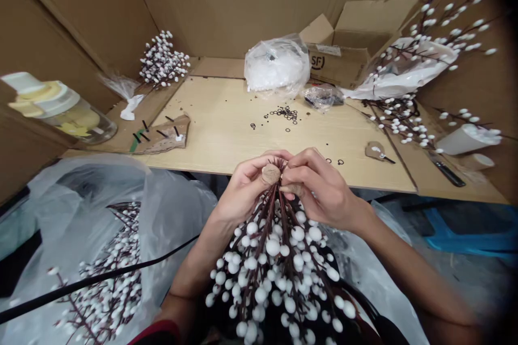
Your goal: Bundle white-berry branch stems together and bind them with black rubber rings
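Observation:
A bunch of white berry stems [273, 248] hangs berries-down in front of me, its dark brown stems gathered at the top. My left hand [253, 180] is closed round the stem ends, a tan covering showing on its thumb tip. From the other side, my right hand [319, 186] pinches the same stems with bent fingers. Whether a small ring or tie sits between the fingertips is hidden. Beyond my hands, several small black rings [285, 114] lie loose on the wooden table [214, 118].
At left stand a clear bottle with a pale yellow lid [60, 108] and a berry bunch [162, 59]. A plastic bag [277, 64], a cardboard box [340, 62] and a utility knife [447, 171] lie further right. A large bag [170, 194] with more stems hangs below left, crossed by a black cable [101, 275].

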Demonstrator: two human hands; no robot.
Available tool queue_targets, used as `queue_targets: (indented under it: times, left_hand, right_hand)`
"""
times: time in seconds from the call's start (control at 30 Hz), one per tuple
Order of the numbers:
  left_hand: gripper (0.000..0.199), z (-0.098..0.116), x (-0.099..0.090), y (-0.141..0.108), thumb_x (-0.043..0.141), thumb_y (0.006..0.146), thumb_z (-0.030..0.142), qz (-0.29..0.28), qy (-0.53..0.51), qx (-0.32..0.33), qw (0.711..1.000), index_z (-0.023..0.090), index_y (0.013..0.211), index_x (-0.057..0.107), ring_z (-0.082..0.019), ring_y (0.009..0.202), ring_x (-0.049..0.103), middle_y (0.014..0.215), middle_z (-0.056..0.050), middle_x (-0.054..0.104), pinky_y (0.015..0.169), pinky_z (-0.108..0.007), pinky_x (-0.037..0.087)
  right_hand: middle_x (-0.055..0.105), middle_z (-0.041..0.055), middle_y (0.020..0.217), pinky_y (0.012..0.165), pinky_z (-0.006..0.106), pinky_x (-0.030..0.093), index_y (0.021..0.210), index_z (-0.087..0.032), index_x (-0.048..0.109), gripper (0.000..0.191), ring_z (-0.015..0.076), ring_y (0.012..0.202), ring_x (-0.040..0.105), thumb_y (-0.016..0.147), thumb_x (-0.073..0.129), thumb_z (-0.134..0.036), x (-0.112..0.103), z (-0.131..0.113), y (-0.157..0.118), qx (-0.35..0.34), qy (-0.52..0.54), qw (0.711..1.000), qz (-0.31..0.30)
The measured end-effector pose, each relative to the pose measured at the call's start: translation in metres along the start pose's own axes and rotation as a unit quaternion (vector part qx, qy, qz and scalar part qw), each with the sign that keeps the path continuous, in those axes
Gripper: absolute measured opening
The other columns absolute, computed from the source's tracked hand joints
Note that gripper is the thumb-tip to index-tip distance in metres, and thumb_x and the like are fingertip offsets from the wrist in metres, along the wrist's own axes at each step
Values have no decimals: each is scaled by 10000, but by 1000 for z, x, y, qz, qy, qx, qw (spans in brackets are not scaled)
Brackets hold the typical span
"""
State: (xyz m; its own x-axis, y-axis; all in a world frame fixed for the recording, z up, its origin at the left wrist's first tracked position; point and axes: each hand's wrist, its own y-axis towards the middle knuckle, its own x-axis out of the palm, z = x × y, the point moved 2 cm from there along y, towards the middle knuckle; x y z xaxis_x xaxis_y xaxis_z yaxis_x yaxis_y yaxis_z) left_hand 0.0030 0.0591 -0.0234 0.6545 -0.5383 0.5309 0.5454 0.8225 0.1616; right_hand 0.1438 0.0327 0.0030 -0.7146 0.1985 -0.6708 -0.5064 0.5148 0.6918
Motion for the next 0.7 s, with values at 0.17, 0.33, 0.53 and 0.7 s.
queue_targets:
  times: [0.17,0.33,0.53,0.7]
  left_hand:
    - [152,0,-3,2,621,822,272,-10,-3,-16,1000,152,862,706,-84,716,589,1140,-79,546,610,-164,504]
    - [136,0,-2,3,604,832,242,-15,-38,-18,999,148,815,701,-36,611,585,1057,-33,521,579,-141,496]
    - [122,0,0,3,626,814,244,16,-41,-35,998,145,833,695,-43,585,587,1019,-32,523,573,-158,501]
    - [149,3,0,4,610,824,258,0,7,-20,1000,124,826,675,-56,590,579,1043,-56,498,565,-178,488]
  right_hand:
    - [433,57,902,736,213,422,928,-112,456,156,84,874,451,829,453,10,-3,1,-3,29,108,994,15]
    - [512,60,924,773,242,443,929,-109,458,167,98,906,519,828,462,24,0,2,-8,54,224,971,56]
    - [569,52,899,760,272,418,948,-125,483,172,110,855,518,827,487,-3,2,8,-13,68,230,969,66]
    - [519,19,861,725,229,390,1021,-164,444,220,81,803,483,838,542,-91,-8,15,-10,123,280,952,23]
